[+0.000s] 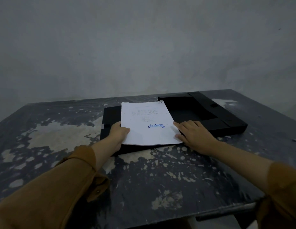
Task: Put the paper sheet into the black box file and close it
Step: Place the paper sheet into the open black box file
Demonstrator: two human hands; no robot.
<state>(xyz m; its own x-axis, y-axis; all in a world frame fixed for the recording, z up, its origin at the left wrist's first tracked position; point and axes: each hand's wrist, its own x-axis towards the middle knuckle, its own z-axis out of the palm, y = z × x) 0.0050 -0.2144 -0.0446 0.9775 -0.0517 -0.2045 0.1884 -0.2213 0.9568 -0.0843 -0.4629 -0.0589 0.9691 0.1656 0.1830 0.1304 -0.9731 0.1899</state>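
A white paper sheet (147, 123) with faint print and a blue stamp lies on the left half of the open black box file (201, 111), which is spread flat on the table. My left hand (118, 133) holds the sheet's left edge, thumb on top and fingers underneath. At the sheet's right edge my right hand (193, 134) rests flat, fingers apart, fingertips touching the paper's lower right corner and the file. The file's right half, with raised side walls and flaps, stands open with nothing visible inside.
The table (144, 179) is dark with worn pale patches; its front right edge (226, 210) is close to me. A grey wall (144, 47) rises directly behind the table. Brown sleeves cover both forearms.
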